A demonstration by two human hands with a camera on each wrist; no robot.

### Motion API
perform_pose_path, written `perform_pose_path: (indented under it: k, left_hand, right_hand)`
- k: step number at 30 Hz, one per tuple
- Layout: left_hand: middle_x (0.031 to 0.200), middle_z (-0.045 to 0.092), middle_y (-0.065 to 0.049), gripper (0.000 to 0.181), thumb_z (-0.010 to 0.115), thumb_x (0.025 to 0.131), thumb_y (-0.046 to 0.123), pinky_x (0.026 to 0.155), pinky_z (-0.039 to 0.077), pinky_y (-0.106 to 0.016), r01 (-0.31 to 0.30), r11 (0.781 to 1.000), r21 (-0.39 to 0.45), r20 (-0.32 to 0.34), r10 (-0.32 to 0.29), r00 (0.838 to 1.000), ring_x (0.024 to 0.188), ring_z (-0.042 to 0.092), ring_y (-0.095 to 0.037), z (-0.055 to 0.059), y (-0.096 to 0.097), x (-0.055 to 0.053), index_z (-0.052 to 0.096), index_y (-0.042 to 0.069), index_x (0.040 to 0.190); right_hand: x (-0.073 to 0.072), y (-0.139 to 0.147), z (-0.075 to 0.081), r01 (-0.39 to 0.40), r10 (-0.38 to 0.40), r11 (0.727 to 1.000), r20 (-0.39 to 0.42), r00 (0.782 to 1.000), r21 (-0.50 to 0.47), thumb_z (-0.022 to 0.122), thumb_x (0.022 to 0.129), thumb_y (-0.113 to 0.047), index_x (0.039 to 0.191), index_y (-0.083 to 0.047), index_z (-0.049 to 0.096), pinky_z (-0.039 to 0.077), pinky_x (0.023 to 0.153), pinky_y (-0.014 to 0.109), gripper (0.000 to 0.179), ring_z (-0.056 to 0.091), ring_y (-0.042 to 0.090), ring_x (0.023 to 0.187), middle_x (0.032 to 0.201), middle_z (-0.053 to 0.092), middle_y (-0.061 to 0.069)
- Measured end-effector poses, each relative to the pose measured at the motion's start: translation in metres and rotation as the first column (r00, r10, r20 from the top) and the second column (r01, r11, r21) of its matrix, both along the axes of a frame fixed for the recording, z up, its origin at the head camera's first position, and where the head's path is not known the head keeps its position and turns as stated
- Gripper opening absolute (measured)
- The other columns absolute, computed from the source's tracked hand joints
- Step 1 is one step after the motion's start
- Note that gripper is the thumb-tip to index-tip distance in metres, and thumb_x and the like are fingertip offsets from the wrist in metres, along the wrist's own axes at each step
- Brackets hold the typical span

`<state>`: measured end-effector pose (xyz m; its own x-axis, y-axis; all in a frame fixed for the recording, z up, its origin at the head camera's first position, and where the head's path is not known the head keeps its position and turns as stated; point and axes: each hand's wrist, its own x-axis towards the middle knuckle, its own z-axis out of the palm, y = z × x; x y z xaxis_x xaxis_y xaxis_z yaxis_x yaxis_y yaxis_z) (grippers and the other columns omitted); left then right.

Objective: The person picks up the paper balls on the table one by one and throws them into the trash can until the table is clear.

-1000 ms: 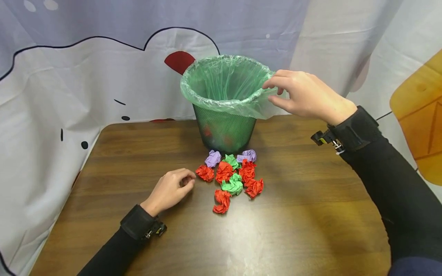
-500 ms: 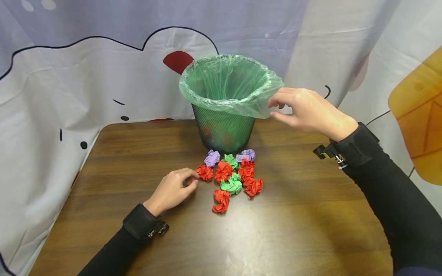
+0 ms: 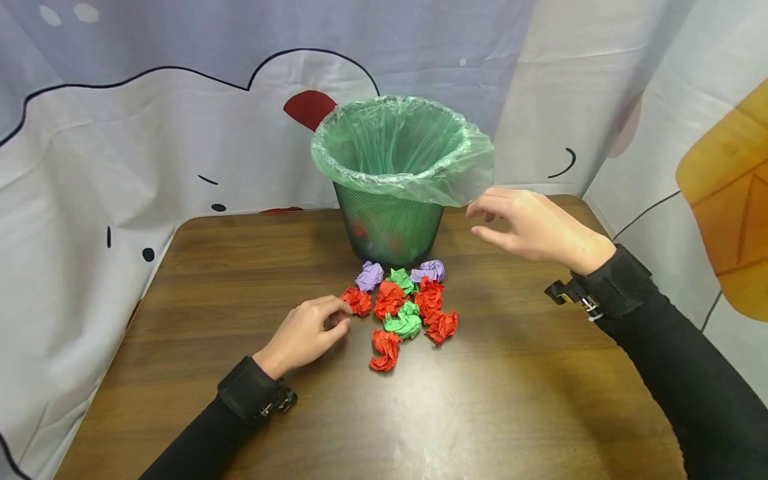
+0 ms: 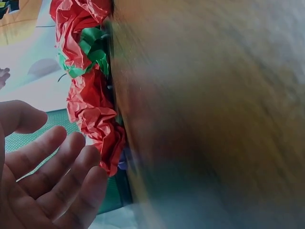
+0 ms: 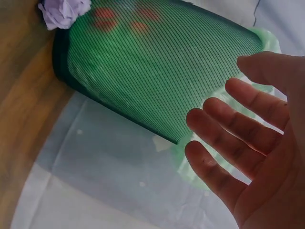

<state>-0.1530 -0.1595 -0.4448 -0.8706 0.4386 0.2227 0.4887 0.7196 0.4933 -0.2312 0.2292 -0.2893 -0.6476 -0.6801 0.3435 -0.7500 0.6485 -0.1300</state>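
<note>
My left hand (image 3: pixel 307 335) hovers low by the table, its loosely bent fingertips right beside a red crumpled paper ball (image 3: pixel 357 301). The left wrist view shows nothing in that hand, with a red paper ball (image 4: pixel 93 107) just beyond the fingers; contact is hard to tell. Off the right side of the wastebasket (image 3: pixel 387 227), my right hand (image 3: pixel 531 223) is in the air with relaxed fingers and holds nothing. A green plastic bag (image 3: pixel 474 167) lines the mesh wastebasket and hangs over its rim. Red shapes (image 5: pixel 104 18) show blurred through the mesh.
Several more paper balls cluster before the wastebasket: red (image 3: pixel 385 350), green (image 3: pixel 404 321) and purple (image 3: pixel 369 275). They stand on a brown wooden table (image 3: pixel 516 393). A printed curtain (image 3: pixel 252 147) hangs behind and at both sides.
My right hand has come down from beside the bag's rim to below its loose right edge. The left hand has slid slightly right, closer to the nearest red paper ball.
</note>
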Motion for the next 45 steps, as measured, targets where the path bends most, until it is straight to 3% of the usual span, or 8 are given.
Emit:
perform_pose_path:
  k: [10,16,21,27,36,45]
  left_hand:
    - [0.103,0.067,0.012,0.019,0.066,0.093,0.025,0.072,0.051,-0.027,0.078,0.997,0.03,0.003,-0.078,0.997,0.087,0.063,-0.007,-0.001,0.007,0.001,0.073,0.019,0.111]
    - [0.109,0.067,0.011,0.024,0.069,0.091,0.026,0.081,0.054,-0.032,0.12,0.993,0.012,-0.02,-0.119,0.993,0.096,0.063,-0.005,-0.003,0.012,0.002,0.071,0.019,0.114]
    - [0.112,0.067,0.007,0.028,0.069,0.091,0.027,0.088,0.054,-0.036,0.151,0.988,-0.016,-0.002,-0.151,0.989,0.103,0.063,-0.007,-0.002,0.016,0.003,0.069,0.019,0.118]
    - [0.123,0.062,0.007,0.037,0.068,0.091,0.035,0.097,0.051,-0.04,0.216,0.972,-0.089,0.038,-0.213,0.976,0.116,0.059,-0.01,0.001,0.023,0.005,0.067,0.022,0.125]
    - [0.125,0.06,0.012,0.044,0.076,0.086,0.042,0.098,0.051,-0.036,0.308,0.94,-0.148,0.057,-0.303,0.951,0.117,0.056,-0.005,0.001,0.034,0.004,0.066,0.03,0.127]
    - [0.129,0.059,0.013,0.049,0.077,0.085,0.046,0.099,0.051,-0.037,0.327,0.929,-0.175,0.105,-0.313,0.944,0.119,0.057,-0.006,0.0,0.041,0.006,0.064,0.031,0.13]
  right_hand:
    - [0.006,-0.002,-0.02,0.011,-0.011,1.0,0.079,0.997,0.004,0.072,0.092,-0.024,0.108,-0.019,0.069,0.05,0.08,0.033,0.017,0.064,0.012,0.093,0.103,0.066,-0.009]
    - [0.007,-0.003,-0.03,0.027,-0.027,1.0,0.104,0.994,-0.003,0.073,0.092,-0.025,0.11,-0.02,0.07,0.05,0.078,0.033,0.019,0.064,0.011,0.092,0.104,0.065,-0.011]
    - [0.009,-0.003,-0.039,0.026,-0.026,1.0,0.125,0.992,0.003,0.071,0.093,-0.027,0.111,-0.019,0.07,0.05,0.076,0.033,0.02,0.064,0.012,0.091,0.103,0.066,-0.01]
    - [0.01,-0.001,-0.047,0.038,-0.037,0.999,0.13,0.991,-0.005,0.072,0.093,-0.027,0.111,-0.02,0.07,0.049,0.076,0.032,0.02,0.062,0.01,0.089,0.102,0.066,-0.011]
    - [0.011,0.004,-0.054,0.051,-0.048,0.998,0.137,0.989,-0.022,0.071,0.093,-0.027,0.111,-0.021,0.07,0.049,0.075,0.032,0.019,0.063,0.01,0.088,0.102,0.067,-0.01]
    - [0.012,0.006,-0.06,0.051,-0.045,0.998,0.156,0.987,-0.031,0.072,0.093,-0.026,0.111,-0.02,0.07,0.05,0.076,0.033,0.019,0.064,0.013,0.089,0.102,0.067,-0.01]
